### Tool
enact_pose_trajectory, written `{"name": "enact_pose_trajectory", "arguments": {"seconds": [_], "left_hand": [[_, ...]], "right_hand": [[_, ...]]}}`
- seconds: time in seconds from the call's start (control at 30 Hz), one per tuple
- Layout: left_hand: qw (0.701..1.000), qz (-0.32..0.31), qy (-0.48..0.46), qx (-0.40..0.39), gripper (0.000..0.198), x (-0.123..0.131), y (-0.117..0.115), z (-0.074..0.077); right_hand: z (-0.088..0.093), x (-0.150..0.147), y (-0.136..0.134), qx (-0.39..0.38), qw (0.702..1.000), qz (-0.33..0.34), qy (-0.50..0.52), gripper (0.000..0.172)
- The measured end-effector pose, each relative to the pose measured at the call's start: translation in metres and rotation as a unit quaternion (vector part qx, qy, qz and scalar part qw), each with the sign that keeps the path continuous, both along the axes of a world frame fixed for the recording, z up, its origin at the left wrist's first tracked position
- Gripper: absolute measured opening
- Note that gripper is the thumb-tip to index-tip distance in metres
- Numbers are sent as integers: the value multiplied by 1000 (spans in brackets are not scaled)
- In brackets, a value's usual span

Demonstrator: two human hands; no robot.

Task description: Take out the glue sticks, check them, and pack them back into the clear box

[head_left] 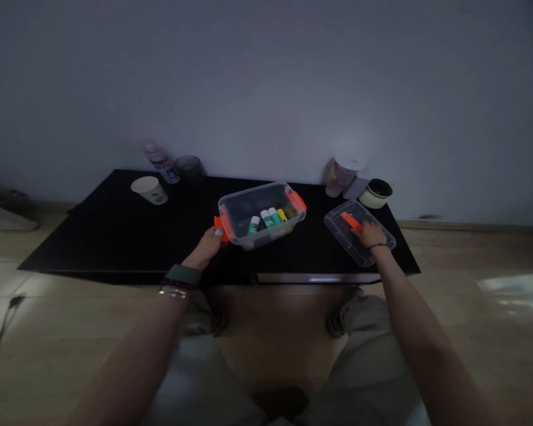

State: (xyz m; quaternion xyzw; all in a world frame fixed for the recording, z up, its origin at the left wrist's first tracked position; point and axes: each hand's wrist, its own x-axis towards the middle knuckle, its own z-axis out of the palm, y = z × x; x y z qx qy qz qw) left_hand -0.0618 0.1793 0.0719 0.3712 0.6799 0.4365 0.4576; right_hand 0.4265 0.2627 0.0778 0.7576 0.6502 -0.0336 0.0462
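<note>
Head view.

1. Counter (115, 236): a black surface set against a pale wall. My knees show below its near edge.
2. Box (237, 213): clear plastic, open on top, at the middle of the counter. It has an orange latch (221, 228) on its left end and a second latch (296, 201) on its right end. A row of small bottles (270, 218) lies inside, with white caps and teal and yellow bodies.
3. Left hand (211, 241): fingers curled together on the left end of the box, at the orange latch. Bands sit on the wrist.
4. Lid (344, 236): clear plastic, flat on the counter to the right of the box and apart from it.
5. Right hand (371, 235): resting on the lid, fingertips at an orange stick (350, 222) that lies across the lid. I cannot tell whether the fingers pinch the stick or only touch it.
6. Far left of the counter: a tilted paper cup (150, 189), with a blurred bottle (160, 158) and a dark jar (189, 168) behind it.
7. Far right of the counter: a pale tub (342, 174) and a cream bowl (376, 193), just beyond the lid.
</note>
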Motion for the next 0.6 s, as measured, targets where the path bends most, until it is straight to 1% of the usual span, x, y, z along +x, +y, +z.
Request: {"name": "enact_pose_trajectory", "arguments": {"seconds": [0.1, 0.2, 0.27, 0.33, 0.37, 0.43, 0.5, 0.57, 0.6], "left_hand": [[999, -25, 31, -5, 39, -3, -9, 3], [994, -32, 103, 0, 41, -5, -17, 7], [988, -17, 148, 28, 44, -6, -22, 11], [978, -1, 194, 78, 48, -6, -27, 18], [969, 4, 222, 107, 50, -6, -29, 23], [943, 7, 292, 160, 51, -6, -35, 32], [910, 5, 360, 208, 50, -4, -40, 40], [874, -15, 408, 263, 46, 1, -45, 45], [857, -33, 424, 292, 43, 5, -47, 47]], "right_hand": [[-10, -1, 1, -18, 1000, -17, -6, 52], [-15, -7, 3, -11, 1000, -23, 5, 45], [-12, -14, 2, 14, 1000, -24, 13, 39], [-2, -27, -1, 67, 997, -10, 32, 35], [6, -36, -3, 102, 993, 11, 52, 35], [29, -61, -5, 175, 974, 87, 110, 33], [55, -96, -3, 224, 939, 192, 179, 30], [77, -141, 5, 222, 903, 291, 226, 28], [85, -164, 10, 191, 889, 344, 235, 28]]}}
